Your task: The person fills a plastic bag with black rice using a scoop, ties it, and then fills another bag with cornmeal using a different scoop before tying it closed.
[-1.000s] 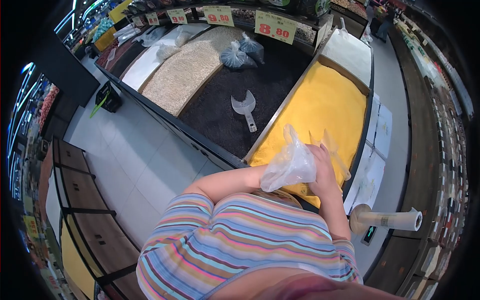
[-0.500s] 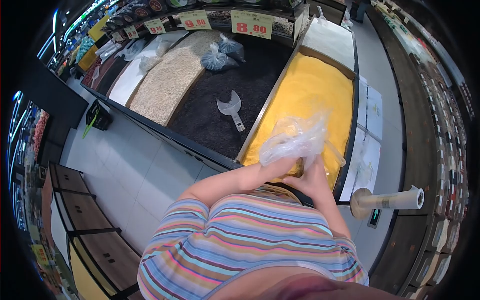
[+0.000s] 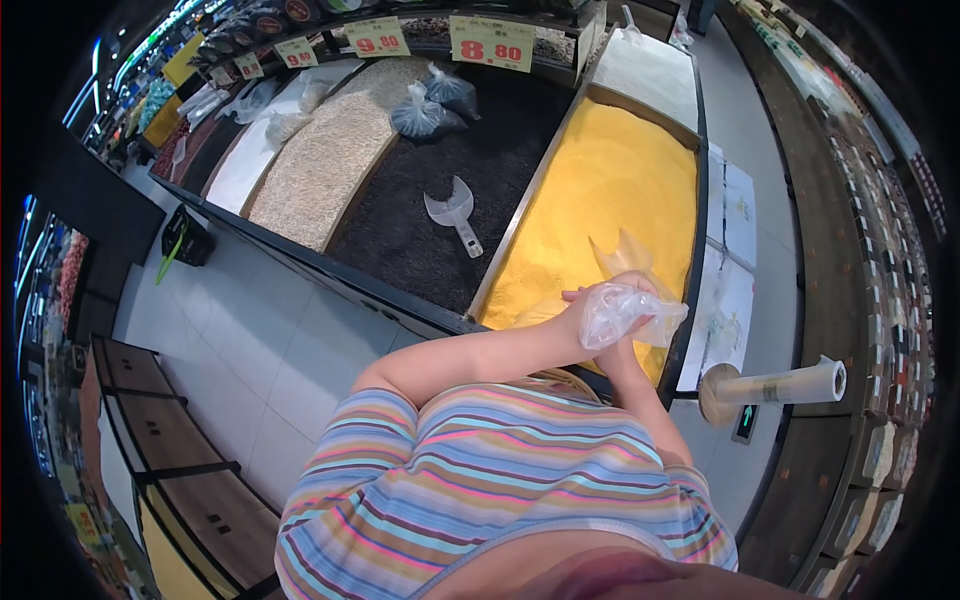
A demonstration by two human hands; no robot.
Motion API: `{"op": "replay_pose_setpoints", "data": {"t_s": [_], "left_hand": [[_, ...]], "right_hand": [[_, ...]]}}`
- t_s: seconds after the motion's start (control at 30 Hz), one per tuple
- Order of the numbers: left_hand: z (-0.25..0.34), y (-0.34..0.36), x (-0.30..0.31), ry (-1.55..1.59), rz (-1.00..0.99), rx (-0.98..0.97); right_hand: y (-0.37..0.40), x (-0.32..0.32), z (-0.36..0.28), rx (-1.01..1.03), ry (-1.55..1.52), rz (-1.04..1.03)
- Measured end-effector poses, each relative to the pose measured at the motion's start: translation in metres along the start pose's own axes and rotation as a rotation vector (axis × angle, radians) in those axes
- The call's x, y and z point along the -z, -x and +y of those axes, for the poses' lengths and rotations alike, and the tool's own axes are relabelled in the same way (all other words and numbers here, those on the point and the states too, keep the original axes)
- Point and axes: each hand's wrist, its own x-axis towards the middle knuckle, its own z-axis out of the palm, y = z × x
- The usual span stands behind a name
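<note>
Now the crinkly clear plastic bag [image 3: 628,315] is bunched against the left hand [image 3: 586,314] & right hand [image 3: 618,356] (over the bin [image 3: 645,113] w/ fine yellow grain [image 3: 622,180]); hands overlap, so can't tell which grip's closed.

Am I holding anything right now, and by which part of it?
Yes, a clear plastic bag, bunched up where your hands meet. Whether you grip its mouth, side or bottom can't be told.

A pale yellow price card [image 3: 491,44] behind the dark grains [image 3: 430,180] reads 8.80 in red; the card [image 3: 378,37] next to it reads 9.80, finer print illegible; a floor sign [image 3: 745,423] shows a green arrow
</note>
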Motion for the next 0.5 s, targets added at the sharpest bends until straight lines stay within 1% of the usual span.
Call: {"op": "replay_pose_setpoints", "data": {"t_s": [0.03, 0.1, 0.2, 0.23, 0.3, 0.33, 0.4, 0.47, 0.5], "left_hand": [[0.002, 0.002, 0.003, 0.047, 0.024, 0.037], [0.007, 0.005, 0.012, 0.142, 0.075, 0.107], [0.012, 0.017, 0.039, 0.324, 0.065, 0.398], [0.012, 0.021, 0.042, 0.453, 0.151, 0.386], [0.011, 0.033, 0.045, 0.704, 0.321, 0.365], [0.011, 0.038, 0.047, 0.754, 0.372, 0.386], [0.010, 0.046, 0.053, 0.851, 0.459, 0.428], [0.007, 0.054, 0.057, 0.906, 0.465, 0.457], [0.004, 0.057, 0.058, 0.935, 0.473, 0.468]], "right_hand": [[0.002, 0.006, -0.014, -0.134, -0.114, 0.002], [0.000, 0.017, -0.036, -0.256, -0.288, 0.035], [-0.006, 0.037, -0.014, -0.076, 0.028, -0.122], [-0.014, 0.041, -0.037, 0.118, 0.395, -0.008], [-0.028, 0.052, -0.065, 0.126, 0.632, -0.059], [-0.033, 0.055, -0.074, 0.124, 0.749, -0.080], [-0.047, 0.057, -0.080, 0.136, 0.834, -0.057], [-0.064, 0.057, -0.081, 0.139, 0.873, -0.046], [-0.074, 0.056, -0.084, 0.200, 0.865, -0.006]]}}
